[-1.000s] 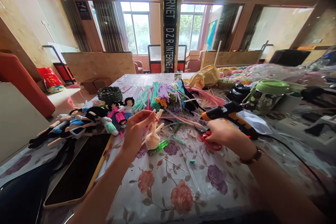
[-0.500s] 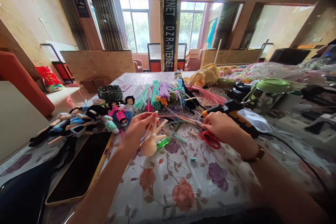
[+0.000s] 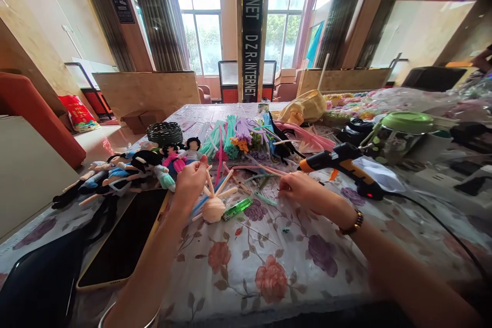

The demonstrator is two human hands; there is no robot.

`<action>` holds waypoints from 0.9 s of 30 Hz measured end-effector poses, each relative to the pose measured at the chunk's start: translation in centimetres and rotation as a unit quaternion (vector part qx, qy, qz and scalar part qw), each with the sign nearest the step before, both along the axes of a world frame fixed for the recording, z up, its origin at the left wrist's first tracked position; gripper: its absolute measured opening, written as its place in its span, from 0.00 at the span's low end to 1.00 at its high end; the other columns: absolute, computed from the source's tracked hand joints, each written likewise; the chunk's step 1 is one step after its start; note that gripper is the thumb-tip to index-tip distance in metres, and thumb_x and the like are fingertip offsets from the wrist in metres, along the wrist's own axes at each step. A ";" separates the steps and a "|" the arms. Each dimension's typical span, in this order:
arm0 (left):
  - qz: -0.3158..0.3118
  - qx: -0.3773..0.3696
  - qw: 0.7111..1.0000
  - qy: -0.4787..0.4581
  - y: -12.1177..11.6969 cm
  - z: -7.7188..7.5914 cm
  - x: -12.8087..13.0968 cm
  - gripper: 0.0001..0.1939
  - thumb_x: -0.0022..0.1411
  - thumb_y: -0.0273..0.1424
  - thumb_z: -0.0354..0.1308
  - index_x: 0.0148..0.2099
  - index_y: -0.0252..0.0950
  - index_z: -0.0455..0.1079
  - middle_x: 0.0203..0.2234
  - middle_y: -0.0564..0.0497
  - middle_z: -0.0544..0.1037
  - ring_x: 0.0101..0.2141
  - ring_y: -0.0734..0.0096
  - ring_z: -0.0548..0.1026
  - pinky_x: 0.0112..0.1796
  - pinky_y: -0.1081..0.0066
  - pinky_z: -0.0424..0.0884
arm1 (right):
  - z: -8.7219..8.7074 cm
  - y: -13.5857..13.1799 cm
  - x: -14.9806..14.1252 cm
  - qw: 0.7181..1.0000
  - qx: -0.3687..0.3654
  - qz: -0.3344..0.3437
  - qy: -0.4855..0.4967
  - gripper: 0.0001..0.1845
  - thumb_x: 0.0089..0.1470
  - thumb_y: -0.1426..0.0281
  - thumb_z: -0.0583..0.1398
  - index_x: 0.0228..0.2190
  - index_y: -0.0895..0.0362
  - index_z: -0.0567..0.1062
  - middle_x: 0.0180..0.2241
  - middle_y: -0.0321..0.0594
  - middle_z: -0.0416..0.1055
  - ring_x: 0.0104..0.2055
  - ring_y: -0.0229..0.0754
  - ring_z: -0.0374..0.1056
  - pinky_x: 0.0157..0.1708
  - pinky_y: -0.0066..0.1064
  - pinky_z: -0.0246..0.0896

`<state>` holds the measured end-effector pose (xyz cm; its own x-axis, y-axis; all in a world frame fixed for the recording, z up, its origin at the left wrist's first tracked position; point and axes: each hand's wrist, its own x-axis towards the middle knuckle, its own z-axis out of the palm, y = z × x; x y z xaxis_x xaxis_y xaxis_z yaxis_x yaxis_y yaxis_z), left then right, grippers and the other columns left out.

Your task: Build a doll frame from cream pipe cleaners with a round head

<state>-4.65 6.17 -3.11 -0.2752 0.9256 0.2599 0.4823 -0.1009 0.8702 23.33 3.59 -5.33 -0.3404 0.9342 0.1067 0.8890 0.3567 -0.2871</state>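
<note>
While the left hand pinches thumb and fingers together around the tip of one limb of the beige pipe-cleaner figure, the figure's round head rests on the floral tablecloth, its other limbs fanning toward the far side. Just right of the head lies a green lighter. The right hand is low over the cloth with its fingers curled, by the ends of some pink pipe cleaners; whether it grips anything cannot be told. To its right, a black-and-orange glue gun points left. Pipe-cleaner dolls and a phone lie on the left, with colourful pipe-cleaner bundles farther back.
</note>
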 end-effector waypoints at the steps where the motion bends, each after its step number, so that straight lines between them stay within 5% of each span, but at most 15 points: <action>1: 0.010 -0.001 1.000 0.030 -0.1 0.1 -0.2 0.22 0.51 0.52 0.54 0.21 0.38 0.70 0.17 0.46 0.74 0.25 0.61 0.73 0.28 0.68 0.63 | 0.2 0.0 -0.1 1.000 0.001 0.001 0.006 0.05 0.50 0.73 0.59 0.26 0.59 0.75 0.28 0.43 0.73 0.30 0.40 0.65 0.32 0.29 0.55; 10: 0.098 -0.032 0.952 0.287 -0.8 1.0 -0.7 0.21 0.60 0.42 0.44 0.25 0.37 0.71 0.21 0.39 0.75 0.28 0.50 0.73 0.28 0.63 0.60 | 1.9 -1.1 -1.1 0.995 0.026 0.000 0.097 0.10 0.52 0.67 0.55 0.26 0.59 0.73 0.20 0.36 0.69 0.23 0.35 0.61 0.23 0.26 0.49; 20: 0.182 0.006 0.897 0.402 -1.7 1.1 -0.5 0.21 0.62 0.37 0.43 0.39 0.30 0.74 0.37 0.31 0.74 0.37 0.44 0.72 0.31 0.58 0.64 | 2.2 -1.2 -1.0 0.987 0.015 -0.002 0.160 0.10 0.51 0.66 0.56 0.24 0.58 0.71 0.18 0.35 0.67 0.19 0.33 0.58 0.21 0.26 0.47; 24: 0.179 0.132 0.897 0.383 -2.2 1.7 0.5 0.17 0.62 0.37 0.47 0.40 0.32 0.73 0.39 0.35 0.74 0.43 0.43 0.68 0.38 0.55 0.63 | 2.4 -1.4 -1.4 0.978 0.026 -0.008 0.207 0.09 0.51 0.66 0.57 0.25 0.58 0.72 0.20 0.35 0.68 0.21 0.34 0.60 0.22 0.26 0.50; 27: 0.077 0.276 0.896 0.340 -2.7 1.9 2.0 0.14 0.63 0.36 0.49 0.37 0.35 0.73 0.35 0.41 0.75 0.42 0.53 0.69 0.44 0.57 0.61 | 2.6 -1.4 -1.5 0.965 0.024 -0.010 0.261 0.10 0.49 0.64 0.58 0.25 0.59 0.73 0.21 0.35 0.68 0.23 0.34 0.60 0.23 0.26 0.51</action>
